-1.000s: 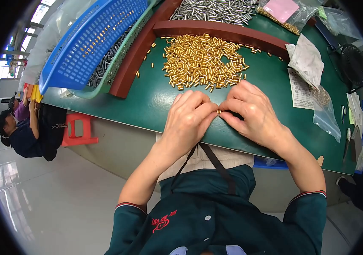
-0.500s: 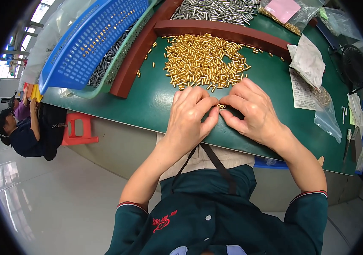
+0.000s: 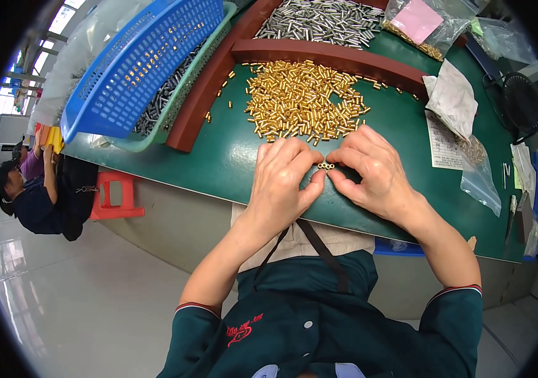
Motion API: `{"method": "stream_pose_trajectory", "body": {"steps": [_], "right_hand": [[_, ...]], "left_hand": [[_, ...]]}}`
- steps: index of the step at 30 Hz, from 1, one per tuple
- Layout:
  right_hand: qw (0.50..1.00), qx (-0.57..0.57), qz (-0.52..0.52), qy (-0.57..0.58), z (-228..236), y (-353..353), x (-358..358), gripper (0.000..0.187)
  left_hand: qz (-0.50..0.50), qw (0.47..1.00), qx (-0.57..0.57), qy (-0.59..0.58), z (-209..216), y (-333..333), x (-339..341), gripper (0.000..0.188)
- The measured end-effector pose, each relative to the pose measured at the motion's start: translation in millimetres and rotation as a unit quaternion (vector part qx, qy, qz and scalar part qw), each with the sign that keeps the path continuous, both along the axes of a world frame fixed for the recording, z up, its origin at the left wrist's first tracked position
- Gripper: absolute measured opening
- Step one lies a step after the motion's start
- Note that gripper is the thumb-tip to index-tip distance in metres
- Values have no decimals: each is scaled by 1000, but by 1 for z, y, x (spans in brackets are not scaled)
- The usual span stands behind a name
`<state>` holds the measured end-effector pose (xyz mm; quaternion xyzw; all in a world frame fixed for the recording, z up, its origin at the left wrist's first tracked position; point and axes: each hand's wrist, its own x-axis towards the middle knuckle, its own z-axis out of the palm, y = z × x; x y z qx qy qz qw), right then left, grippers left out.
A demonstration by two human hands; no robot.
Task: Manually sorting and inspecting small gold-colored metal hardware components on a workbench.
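Several small brass tubes (image 3: 326, 166) sit side by side between my fingertips, their round open ends turned up toward me. My left hand (image 3: 286, 176) pinches them from the left with thumb and forefinger. From the right, my right hand (image 3: 373, 173) pinches the same small row in the same way. Both hands hover near the front of the green table. Just beyond my fingers lies a wide heap of loose brass tubes (image 3: 300, 97), with a few strays about its edges.
Dark red wooden bars (image 3: 332, 55) fence the heap at the back and left. Silver pins (image 3: 319, 22) lie behind them. A blue basket (image 3: 130, 75) rests at the left, over a green one. At the right are a cloth (image 3: 453, 101), a paper sheet, plastic bags and a black fan (image 3: 522, 104).
The fingertips have parted slightly, so more of the brass row shows between them. The whole view has shifted a little, setting the table's things lower.
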<state>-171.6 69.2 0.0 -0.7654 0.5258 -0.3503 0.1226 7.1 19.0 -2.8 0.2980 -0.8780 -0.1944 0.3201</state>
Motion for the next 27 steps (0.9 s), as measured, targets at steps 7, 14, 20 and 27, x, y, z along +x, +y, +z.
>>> {"method": "stream_pose_trajectory", "body": {"steps": [7,14,20,27], "right_hand": [[1000,-13,-5,-18,-2,-2,2,12],[879,255,-22,-402,21,-3,0,9],[598,416,77,-681,12,-6,-14,15],[725,335,16,-602,15,-3,-7,13]], "left_hand": [[-8,1000,-2,14,-2,-2,-2,17],[-33,849,484,210,17,3,-1,7],[-156,463,801,345,12,-7,-5,19],[-148,398,827,368,12,-8,-9,14]]}}
